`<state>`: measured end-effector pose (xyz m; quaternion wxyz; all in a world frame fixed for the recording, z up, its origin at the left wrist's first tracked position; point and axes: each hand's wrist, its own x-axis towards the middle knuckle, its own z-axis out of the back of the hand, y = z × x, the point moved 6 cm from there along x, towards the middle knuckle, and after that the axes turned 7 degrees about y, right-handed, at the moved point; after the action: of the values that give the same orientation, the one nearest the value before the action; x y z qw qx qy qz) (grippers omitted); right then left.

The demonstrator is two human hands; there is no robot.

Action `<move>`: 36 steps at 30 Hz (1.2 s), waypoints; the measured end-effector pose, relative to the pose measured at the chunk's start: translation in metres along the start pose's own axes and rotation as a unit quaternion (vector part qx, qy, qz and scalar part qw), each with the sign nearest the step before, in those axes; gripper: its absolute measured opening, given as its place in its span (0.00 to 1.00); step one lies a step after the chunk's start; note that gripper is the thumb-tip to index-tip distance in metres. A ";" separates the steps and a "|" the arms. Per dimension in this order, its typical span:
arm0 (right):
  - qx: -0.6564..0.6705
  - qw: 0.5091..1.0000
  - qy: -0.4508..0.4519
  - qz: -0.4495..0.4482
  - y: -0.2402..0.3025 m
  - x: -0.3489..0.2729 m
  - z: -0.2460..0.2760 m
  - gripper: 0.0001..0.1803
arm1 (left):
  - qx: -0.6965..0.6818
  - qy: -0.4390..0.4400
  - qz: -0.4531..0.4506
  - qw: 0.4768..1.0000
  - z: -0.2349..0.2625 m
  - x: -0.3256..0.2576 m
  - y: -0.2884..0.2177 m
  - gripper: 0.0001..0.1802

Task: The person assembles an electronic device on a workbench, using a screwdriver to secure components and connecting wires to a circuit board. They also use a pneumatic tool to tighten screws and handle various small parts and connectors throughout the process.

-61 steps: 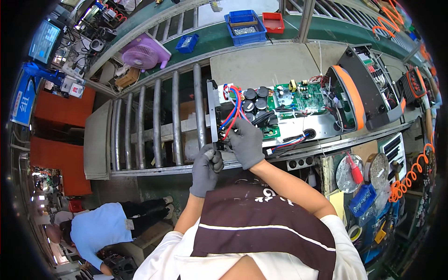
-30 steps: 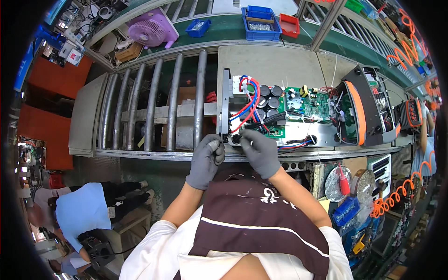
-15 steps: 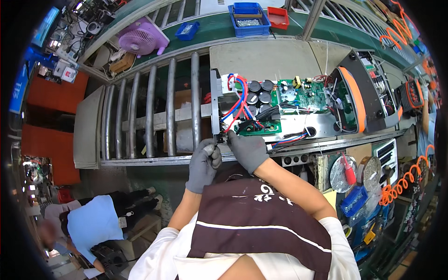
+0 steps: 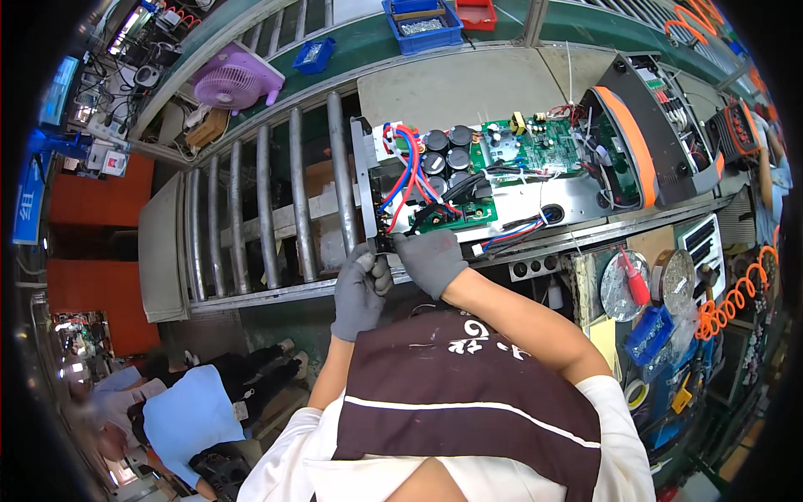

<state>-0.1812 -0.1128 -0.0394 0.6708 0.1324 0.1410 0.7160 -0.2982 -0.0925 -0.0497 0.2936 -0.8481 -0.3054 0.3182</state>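
An opened electronic unit lies on the line, with a metal end plate (image 4: 363,171), black capacitors (image 4: 435,140), green circuit boards (image 4: 535,149) and an orange-edged panel (image 4: 629,142). Red and blue wires (image 4: 410,171) loop just inside the end plate. At the plate's near corner my left hand (image 4: 360,293), in a grey glove, has its fingers pinched together by a small dark part. Close beside it, my right hand (image 4: 432,263), also gloved, is closed with its fingertips against the same corner. What either hand pinches is hidden or too small to name.
Metal rollers (image 4: 297,192) run to the left. A purple fan (image 4: 234,82) and blue bins (image 4: 421,29) stand beyond the line. At the right are a second opened unit (image 4: 665,125), a red bottle (image 4: 636,280) and an orange coiled hose (image 4: 728,308). Another person (image 4: 194,410) is at lower left.
The whole view has shifted, so the unit appears further left and slightly higher. Both my hands stay closed at the same corner of the end plate.
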 end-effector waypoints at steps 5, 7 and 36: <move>0.037 0.998 0.030 -0.041 -0.009 0.001 -0.003 0.06 | -0.009 0.004 0.004 1.000 0.001 0.003 0.001 0.07; 0.094 0.994 -0.028 -0.058 -0.009 -0.005 0.010 0.07 | -0.007 -0.007 0.000 1.000 0.000 0.002 -0.001 0.07; 0.450 0.874 -0.176 -0.055 -0.016 0.002 0.051 0.08 | -0.035 -0.018 -0.004 0.999 0.009 0.005 0.007 0.07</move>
<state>-0.1471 -0.1085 0.0017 0.5906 0.5357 0.3346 0.5022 -0.2996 -0.0908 -0.0614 0.2595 -0.8506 -0.3251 0.3218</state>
